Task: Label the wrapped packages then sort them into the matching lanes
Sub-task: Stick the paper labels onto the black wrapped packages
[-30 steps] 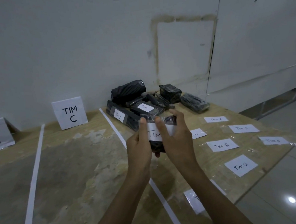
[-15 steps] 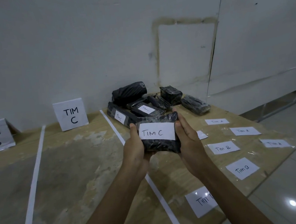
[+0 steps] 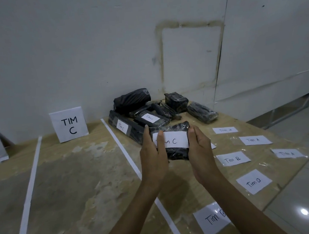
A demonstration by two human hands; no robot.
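Plywood table (image 3: 80,180) against a white wall (image 3: 86,48). Left hand (image 3: 154,158) and right hand (image 3: 200,150) both clasp a black wrapped package (image 3: 178,153) by its sides, lifted off the table. Left thumb (image 3: 159,141) lies over its "Tim C" label (image 3: 176,140). Pile of black packages (image 3: 150,117) just beyond the grip. Loose labels (image 3: 233,159) to its right. TIM C sign (image 3: 69,125) well left and beyond, tape line (image 3: 123,152) just left.
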